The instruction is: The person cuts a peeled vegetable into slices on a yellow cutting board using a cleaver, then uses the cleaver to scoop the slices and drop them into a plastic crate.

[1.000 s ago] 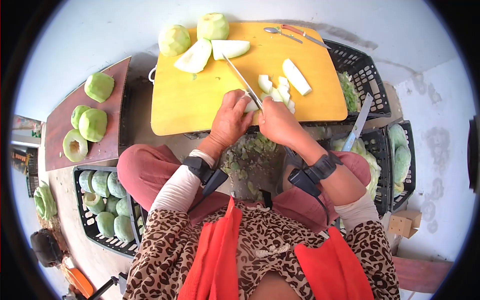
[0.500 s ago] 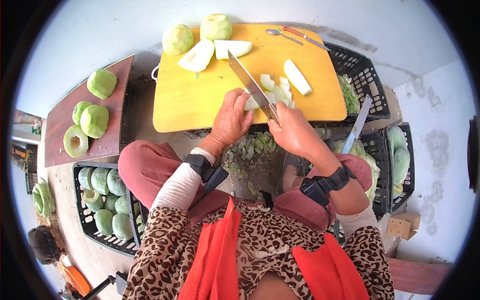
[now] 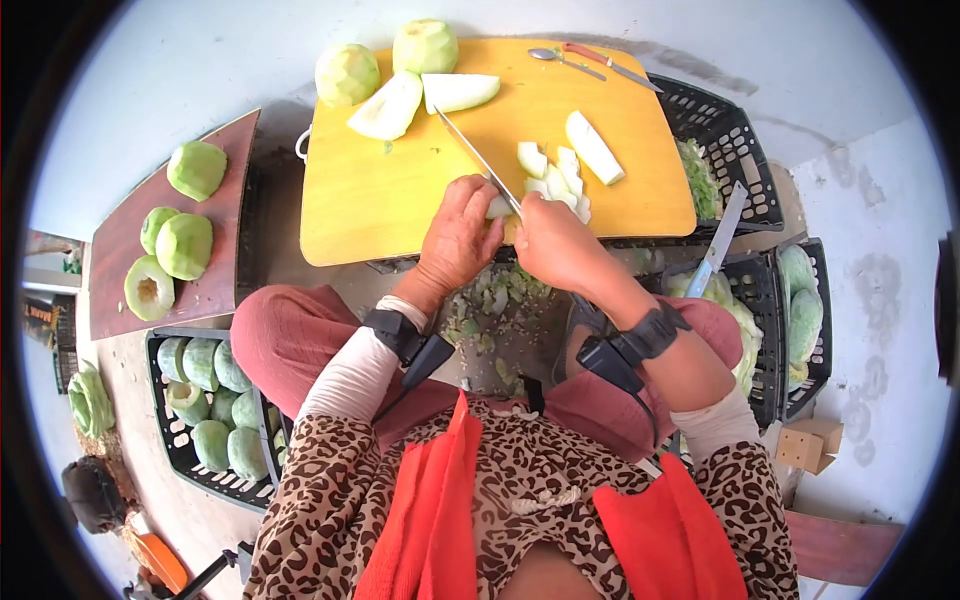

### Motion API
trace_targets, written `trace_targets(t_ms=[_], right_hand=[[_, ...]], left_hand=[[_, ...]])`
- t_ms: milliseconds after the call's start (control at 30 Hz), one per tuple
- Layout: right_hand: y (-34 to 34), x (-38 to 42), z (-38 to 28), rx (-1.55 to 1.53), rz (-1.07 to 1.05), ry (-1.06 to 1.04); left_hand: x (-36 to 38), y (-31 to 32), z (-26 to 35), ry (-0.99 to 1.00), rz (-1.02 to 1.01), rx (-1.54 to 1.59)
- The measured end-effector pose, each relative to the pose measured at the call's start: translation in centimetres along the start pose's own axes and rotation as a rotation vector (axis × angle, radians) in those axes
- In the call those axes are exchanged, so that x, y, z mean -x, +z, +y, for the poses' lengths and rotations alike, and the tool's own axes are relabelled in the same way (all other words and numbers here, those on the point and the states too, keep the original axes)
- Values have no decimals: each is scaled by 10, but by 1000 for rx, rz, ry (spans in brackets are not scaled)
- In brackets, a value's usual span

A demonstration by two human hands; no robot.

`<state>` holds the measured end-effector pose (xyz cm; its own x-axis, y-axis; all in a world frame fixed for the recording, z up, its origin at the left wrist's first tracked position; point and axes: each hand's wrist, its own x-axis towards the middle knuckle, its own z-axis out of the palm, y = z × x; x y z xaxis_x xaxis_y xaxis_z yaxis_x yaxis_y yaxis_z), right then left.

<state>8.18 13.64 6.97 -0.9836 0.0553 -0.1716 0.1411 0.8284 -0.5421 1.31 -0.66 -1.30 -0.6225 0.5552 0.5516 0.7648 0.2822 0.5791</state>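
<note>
My right hand is wrapped round the handle of a long knife, whose blade points up and to the left over the yellow board. My left hand holds a small piece of pale melon at the board's front edge, against the blade. Cut chunks lie just right of the knife. Farther right is a long melon wedge. Two larger cut pieces and two peeled melons are at the board's back left.
A spoon and a red-handled knife lie at the back right. Peeled melons rest on a brown board at left. Crates of green melons stand at both sides; another knife leans on the right crate.
The knife and my right hand have moved slightly left, and the blade now shows more edge-on. My left hand stays on the melon piece. The view has shifted slightly.
</note>
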Motion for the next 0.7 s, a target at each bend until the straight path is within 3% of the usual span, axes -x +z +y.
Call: trace_targets(t_ms=[400, 700], right_hand=[[-12, 4, 0, -27, 154, 52], [-25, 35, -14, 27, 8, -10]], left_hand=[[4, 5, -3, -79, 81, -5], [2, 5, -3, -45, 72, -26]])
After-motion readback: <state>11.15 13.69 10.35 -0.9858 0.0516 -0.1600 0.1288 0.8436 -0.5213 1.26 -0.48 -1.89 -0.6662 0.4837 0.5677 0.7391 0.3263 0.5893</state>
